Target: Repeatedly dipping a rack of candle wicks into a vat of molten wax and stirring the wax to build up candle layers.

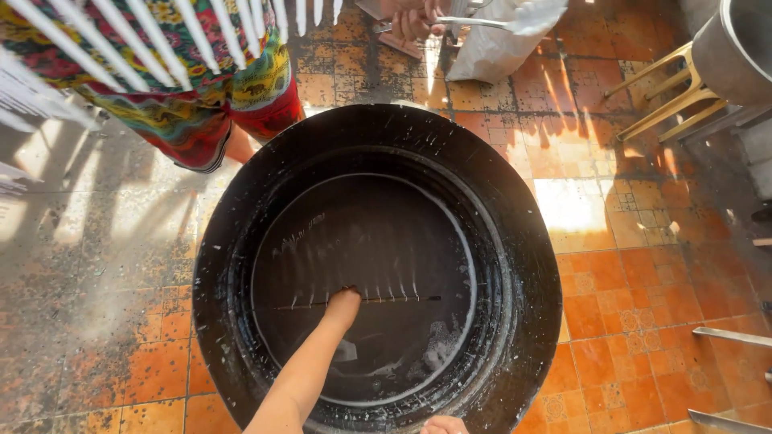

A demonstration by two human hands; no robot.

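Note:
A big black barrel [527, 265] stands on the tiled floor, with dark liquid [362, 241] inside it. My left hand [343, 305] reaches down into the barrel and is closed on a thin horizontal rod [398, 300]. Several short white strands run from the rod to the liquid's surface. Only the top of my right hand [443, 424] shows at the bottom edge, at the barrel's near rim; its fingers are hidden.
A person in colourful patterned clothes [201, 88] stands at the barrel's far left, behind a row of white sticks [161, 40]. Another person's hand [414, 20] holds a ladle by a white sack [490, 48]. A yellow stool [663, 88] and a metal pot [736, 48] are at right.

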